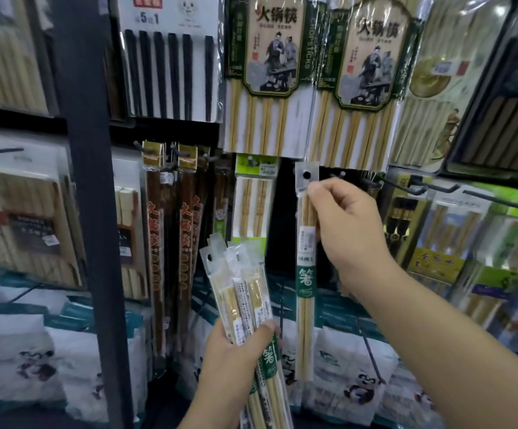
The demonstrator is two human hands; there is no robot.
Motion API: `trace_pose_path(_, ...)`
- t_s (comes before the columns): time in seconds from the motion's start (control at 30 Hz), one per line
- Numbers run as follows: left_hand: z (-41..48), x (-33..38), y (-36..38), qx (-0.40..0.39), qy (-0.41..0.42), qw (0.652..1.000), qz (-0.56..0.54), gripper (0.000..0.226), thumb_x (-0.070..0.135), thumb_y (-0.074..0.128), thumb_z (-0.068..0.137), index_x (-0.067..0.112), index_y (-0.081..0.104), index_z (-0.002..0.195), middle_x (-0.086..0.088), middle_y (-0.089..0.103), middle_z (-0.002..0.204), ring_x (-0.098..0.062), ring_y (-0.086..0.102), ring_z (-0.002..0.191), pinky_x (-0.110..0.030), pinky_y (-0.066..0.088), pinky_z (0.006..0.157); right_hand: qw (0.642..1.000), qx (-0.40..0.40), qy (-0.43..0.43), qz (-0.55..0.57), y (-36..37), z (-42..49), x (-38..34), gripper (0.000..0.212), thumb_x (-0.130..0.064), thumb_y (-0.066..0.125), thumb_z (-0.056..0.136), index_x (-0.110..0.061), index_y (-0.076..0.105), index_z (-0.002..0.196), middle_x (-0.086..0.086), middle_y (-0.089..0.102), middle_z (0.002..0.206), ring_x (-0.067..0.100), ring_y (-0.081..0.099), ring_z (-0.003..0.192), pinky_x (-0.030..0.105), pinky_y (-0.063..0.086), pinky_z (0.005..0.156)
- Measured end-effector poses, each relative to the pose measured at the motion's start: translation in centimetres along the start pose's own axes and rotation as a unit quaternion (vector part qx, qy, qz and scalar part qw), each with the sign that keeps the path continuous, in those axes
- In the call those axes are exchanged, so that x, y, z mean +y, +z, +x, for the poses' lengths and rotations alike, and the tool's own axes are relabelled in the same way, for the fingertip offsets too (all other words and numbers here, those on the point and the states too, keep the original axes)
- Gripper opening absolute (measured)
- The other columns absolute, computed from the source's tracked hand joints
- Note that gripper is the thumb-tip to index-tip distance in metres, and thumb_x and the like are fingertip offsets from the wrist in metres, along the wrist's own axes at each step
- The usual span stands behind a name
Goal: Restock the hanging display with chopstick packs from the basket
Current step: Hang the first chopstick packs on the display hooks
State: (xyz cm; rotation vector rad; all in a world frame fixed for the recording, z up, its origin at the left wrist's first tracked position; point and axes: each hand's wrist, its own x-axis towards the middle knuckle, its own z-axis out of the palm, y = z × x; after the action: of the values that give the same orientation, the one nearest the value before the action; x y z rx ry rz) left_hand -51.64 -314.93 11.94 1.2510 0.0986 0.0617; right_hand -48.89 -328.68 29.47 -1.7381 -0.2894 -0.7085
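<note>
Clear, glossy plastic film on the raised pack (pixel 305 274), light catching it, with pale smooth wooden sticks inside and a matt green printed label. Same shiny film on the bundle of packs (pixel 245 292) lower down, crinkled at the tops. Up top, the big packs (pixel 265 72) show matt printed card behind glossy wrap. The black chopsticks (pixel 171 72) look smooth, satin. The hooks (pixel 496 199) are dark metal wire, the upright post (pixel 87 181) matt and dark.

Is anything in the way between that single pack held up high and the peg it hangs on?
Nothing visible: the right hand holds the pack with its hole just left of a peg tip.
</note>
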Motion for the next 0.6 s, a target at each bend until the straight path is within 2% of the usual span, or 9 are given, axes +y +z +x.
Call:
trace_pose_path(0.1,0.1,0.2,-0.1,-0.009,-0.001,1.0,-0.004,0.03,0.029,0.084,0.083,0.03,0.065,0.107,0.016,0.078,0.081,-0.003,0.073,0.071,-0.026,0.054,0.064,1.0,-0.004,0.001,-0.01,0.6,1.0,-0.3,0.033,-0.026,0.055,0.104,-0.002,0.066,0.085,0.005,0.053,0.069,0.017,0.048,0.064,0.029,0.042,0.061)
trace_pose_path(0.13,0.0,0.6,-0.2,-0.014,0.002,1.0,0.0,0.032,0.03,0.084,0.083,0.027,0.067,0.11,0.012,0.079,0.084,-0.006,0.075,0.074,-0.03,0.056,0.068,1.0,-0.003,0.005,-0.011,0.7,1.1,-0.2,0.034,-0.026,0.055,0.104,0.0,0.065,0.086,0.007,0.052,0.07,0.018,0.048,0.065,0.029,0.042,0.061)
trace_pose_path(0.2,0.2,0.9,-0.4,-0.025,0.012,1.0,0.007,0.049,0.042,0.088,0.074,0.027,0.068,0.116,0.006,0.08,0.097,-0.016,0.076,0.092,-0.041,0.057,0.086,1.0,0.002,0.014,-0.006,1.0,1.3,0.0,0.035,-0.026,0.055,0.104,0.002,0.064,0.086,0.008,0.05,0.07,0.018,0.045,0.064,0.027,0.041,0.059)
trace_pose_path(0.27,0.4,1.3,-0.6,-0.035,0.025,0.999,0.008,0.064,0.053,0.086,0.064,0.025,0.069,0.118,0.003,0.079,0.106,-0.017,0.074,0.1,-0.042,0.053,0.092,1.0,0.01,0.021,0.0,1.2,1.4,0.2,0.035,-0.026,0.055,0.103,0.003,0.062,0.085,0.008,0.049,0.069,0.017,0.043,0.063,0.024,0.039,0.055)
trace_pose_path(0.4,0.9,1.3,-1.2,-0.03,0.041,0.999,0.013,0.036,0.033,0.084,0.082,0.031,0.07,0.114,0.009,0.079,0.102,-0.006,0.074,0.091,-0.029,0.051,0.081,0.999,0.015,0.028,0.012,1.5,1.6,0.2,0.039,-0.026,0.055,0.104,0.008,0.057,0.085,0.011,0.046,0.07,0.019,0.04,0.063,0.028,0.038,0.057)
trace_pose_path(0.5,1.2,0.9,-1.5,-0.022,0.043,0.999,0.009,0.027,0.026,0.081,0.086,0.033,0.068,0.109,0.012,0.079,0.095,-0.004,0.075,0.081,-0.019,0.056,0.067,0.999,0.014,0.03,0.022,1.7,1.7,0.0,0.039,-0.025,0.054,0.103,0.007,0.055,0.081,0.011,0.046,0.07,0.02,0.04,0.063,0.031,0.038,0.058)
trace_pose_path(0.57,1.1,0.9,-1.5,-0.019,0.041,0.999,-0.002,0.026,0.022,0.081,0.087,0.031,0.067,0.106,0.014,0.079,0.088,-0.002,0.075,0.074,-0.009,0.053,0.053,0.999,0.017,0.027,0.017,1.8,1.8,-0.1,0.037,-0.023,0.054,0.102,0.008,0.054,0.081,0.01,0.047,0.069,0.02,0.04,0.063,0.03,0.038,0.057)
trace_pose_path(0.6,1.0,0.9,-1.5,-0.018,0.042,0.999,-0.002,0.026,0.021,0.081,0.086,0.03,0.067,0.105,0.014,0.079,0.086,-0.001,0.074,0.072,-0.007,0.051,0.05,0.999,0.02,0.026,0.014,1.9,1.9,0.0,0.037,-0.021,0.054,0.101,0.008,0.053,0.08,0.009,0.045,0.067,0.019,0.039,0.062,0.028,0.037,0.056)
